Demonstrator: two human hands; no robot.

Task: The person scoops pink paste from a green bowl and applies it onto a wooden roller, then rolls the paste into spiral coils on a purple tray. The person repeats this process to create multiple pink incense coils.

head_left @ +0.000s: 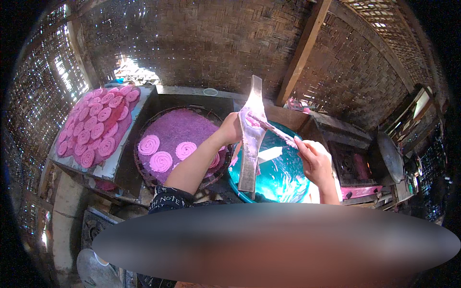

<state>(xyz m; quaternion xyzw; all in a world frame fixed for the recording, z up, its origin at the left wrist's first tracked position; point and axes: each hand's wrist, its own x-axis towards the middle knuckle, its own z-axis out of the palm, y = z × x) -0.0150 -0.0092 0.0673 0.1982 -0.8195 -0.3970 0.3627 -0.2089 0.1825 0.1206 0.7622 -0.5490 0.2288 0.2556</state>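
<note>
My left hand [232,129] grips the wide middle of a long wooden tool [247,151], which looks like a dough press. Pink dough [253,121] sits in its centre; the fingers behind the wood are hidden. My right hand [317,162] holds the end of a thin stick [281,134] smeared with pink dough, its other end against the tool's middle. Below both hands stands a teal plastic basin [236,189] with pink smears and a pale flat strip [270,154] inside. Left of it, several pink dough spirals [161,161] lie on purple mesh [183,127] over a round tray.
A heap of pink spirals [95,129] covers a board at the left. On the right are a pink-fronted gas stove [360,192] and a dark wok [390,158]. A wooden post [304,52] stands against the woven bamboo wall [201,43]. A pink basket [298,105] sits behind the basin.
</note>
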